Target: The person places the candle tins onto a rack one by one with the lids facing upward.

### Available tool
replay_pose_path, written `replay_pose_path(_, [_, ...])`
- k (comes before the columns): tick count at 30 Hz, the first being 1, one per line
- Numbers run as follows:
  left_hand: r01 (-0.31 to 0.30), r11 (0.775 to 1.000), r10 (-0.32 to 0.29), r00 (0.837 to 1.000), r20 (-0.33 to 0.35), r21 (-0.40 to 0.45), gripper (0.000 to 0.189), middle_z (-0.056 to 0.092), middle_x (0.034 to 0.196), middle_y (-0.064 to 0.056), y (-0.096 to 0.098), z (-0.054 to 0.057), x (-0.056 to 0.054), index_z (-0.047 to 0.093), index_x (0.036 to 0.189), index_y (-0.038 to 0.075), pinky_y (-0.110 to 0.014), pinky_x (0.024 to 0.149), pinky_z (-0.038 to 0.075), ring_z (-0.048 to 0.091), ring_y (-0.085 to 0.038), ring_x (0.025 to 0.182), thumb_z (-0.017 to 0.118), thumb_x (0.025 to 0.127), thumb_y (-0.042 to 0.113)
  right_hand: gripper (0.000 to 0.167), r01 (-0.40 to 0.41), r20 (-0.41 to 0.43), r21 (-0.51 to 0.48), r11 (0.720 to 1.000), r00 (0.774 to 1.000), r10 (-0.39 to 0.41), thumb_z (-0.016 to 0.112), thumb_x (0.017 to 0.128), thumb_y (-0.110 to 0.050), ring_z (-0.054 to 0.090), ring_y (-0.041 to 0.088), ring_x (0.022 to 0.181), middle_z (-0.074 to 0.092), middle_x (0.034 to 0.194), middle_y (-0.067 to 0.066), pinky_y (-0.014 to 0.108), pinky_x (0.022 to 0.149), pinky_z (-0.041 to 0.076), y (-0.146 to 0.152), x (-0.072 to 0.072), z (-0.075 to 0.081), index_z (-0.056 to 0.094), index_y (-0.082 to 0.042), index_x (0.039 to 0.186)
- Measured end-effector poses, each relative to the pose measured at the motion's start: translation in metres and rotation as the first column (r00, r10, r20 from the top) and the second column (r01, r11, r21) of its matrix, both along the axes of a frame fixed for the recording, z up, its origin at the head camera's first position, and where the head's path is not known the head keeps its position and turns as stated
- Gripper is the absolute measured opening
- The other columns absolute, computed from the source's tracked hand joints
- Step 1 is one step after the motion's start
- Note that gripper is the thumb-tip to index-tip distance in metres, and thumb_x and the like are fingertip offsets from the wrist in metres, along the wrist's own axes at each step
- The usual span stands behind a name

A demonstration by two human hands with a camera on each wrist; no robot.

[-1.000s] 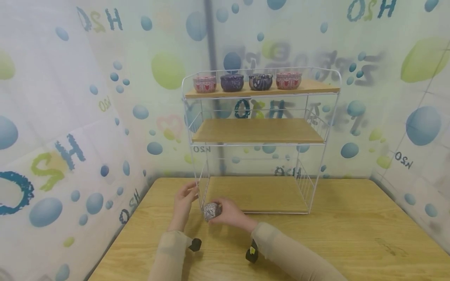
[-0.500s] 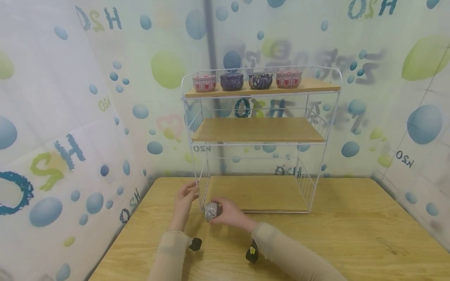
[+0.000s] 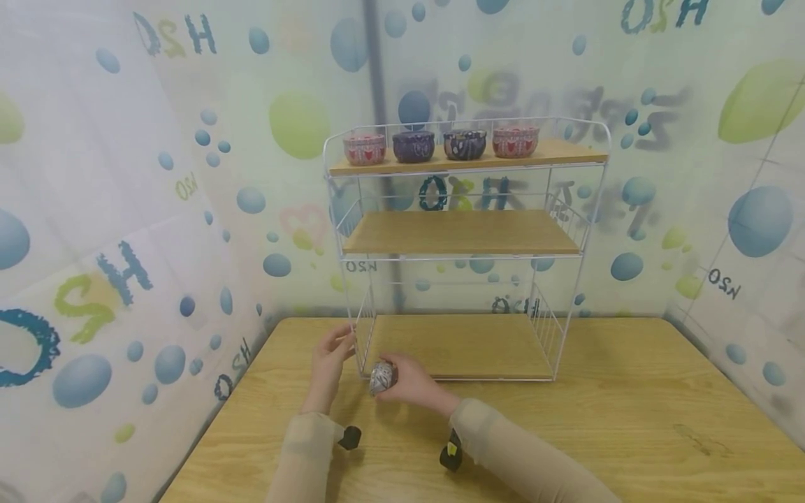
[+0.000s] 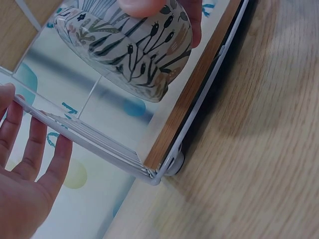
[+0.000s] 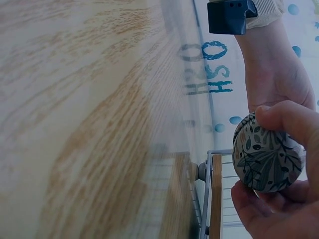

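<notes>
My right hand (image 3: 409, 381) grips a small round tin (image 3: 381, 378) with a grey-white leaf pattern, in front of the bottom shelf's left corner. In the right wrist view the thumb lies on the upper edge of the patterned tin (image 5: 267, 157), with fingers below it. The left wrist view shows the tin (image 4: 132, 50) tilted, close by the shelf's wooden edge. My left hand (image 3: 330, 360) is at the rack's left front post, fingers extended and fingertips (image 4: 64, 142) touching the white wire frame (image 4: 99, 139).
A white wire rack (image 3: 581, 258) with three wooden shelves stands on the wooden table (image 3: 629, 419). Its top shelf bears several patterned round tins, among them a red one (image 3: 516, 142) and a dark blue one (image 3: 413, 147). A patterned curtain (image 3: 251, 140) hangs behind.
The tin in my right hand has turned and shifted slightly to the right. My left hand has stayed at the rack's post.
</notes>
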State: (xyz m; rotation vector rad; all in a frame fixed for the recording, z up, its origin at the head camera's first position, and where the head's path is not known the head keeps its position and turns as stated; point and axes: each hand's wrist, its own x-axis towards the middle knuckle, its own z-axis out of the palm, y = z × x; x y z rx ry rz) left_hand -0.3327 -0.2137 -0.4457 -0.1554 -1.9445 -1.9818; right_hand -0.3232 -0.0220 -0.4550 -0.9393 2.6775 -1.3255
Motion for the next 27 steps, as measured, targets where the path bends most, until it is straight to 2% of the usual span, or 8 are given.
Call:
replay_pose_path(7, [-0.003, 1.0, 0.003, 1.0, -0.001, -0.004, 0.03, 0.061, 0.126, -0.011, 0.0003, -0.0001, -0.0003, 0.062, 0.12, 0.001, -0.042, 0.094, 0.052, 0.057, -0.029, 0.112, 0.064, 0.095, 0.017, 0.076, -0.007, 0.006, 0.0, 1.0, 1.0, 0.007, 0.086, 0.069, -0.018, 0.057, 0.022, 0.102, 0.059, 0.12, 0.011, 0.033, 0.086, 0.052, -0.0003, -0.0026, -0.0018, 0.052, 0.005, 0.133])
replay_pose_path(12, [0.002, 1.0, -0.002, 1.0, -0.004, -0.012, 0.034, 0.061, 0.126, -0.009, 0.0004, -0.001, -0.0003, 0.059, 0.122, -0.003, -0.044, 0.096, 0.051, 0.059, -0.021, 0.108, 0.062, 0.096, 0.018, 0.074, -0.01, 0.002, 0.0, 1.0, 1.0, 0.01, 0.086, 0.069, -0.018, 0.057, 0.02, 0.097, 0.059, 0.115, 0.009, 0.03, 0.082, 0.053, -0.0001, -0.0026, -0.0018, 0.053, 0.005, 0.131])
replay_pose_path(17, [0.01, 1.0, -0.01, 1.0, 0.001, -0.016, 0.037, 0.061, 0.126, -0.006, 0.0002, -0.0009, 0.0003, 0.056, 0.124, -0.005, -0.043, 0.097, 0.05, 0.059, -0.017, 0.107, 0.062, 0.096, 0.018, 0.075, -0.003, 0.005, -0.001, 1.0, 1.0, 0.003, 0.086, 0.068, -0.02, 0.058, 0.023, 0.099, 0.059, 0.117, 0.012, 0.033, 0.083, 0.054, 0.0, -0.0016, -0.0011, 0.053, 0.005, 0.131])
replay_pose_path(27, [0.001, 1.0, -0.001, 1.0, 0.005, 0.006, 0.025, 0.063, 0.123, -0.006, 0.0012, 0.0013, 0.0016, 0.063, 0.116, 0.002, -0.04, 0.095, 0.051, 0.06, -0.02, 0.106, 0.062, 0.095, 0.016, 0.076, 0.018, 0.048, -0.033, 0.999, 0.999, -0.016, 0.086, 0.068, -0.019, 0.058, 0.025, 0.1, 0.059, 0.117, 0.013, 0.037, 0.085, 0.054, 0.0007, 0.0002, 0.002, 0.052, 0.006, 0.13])
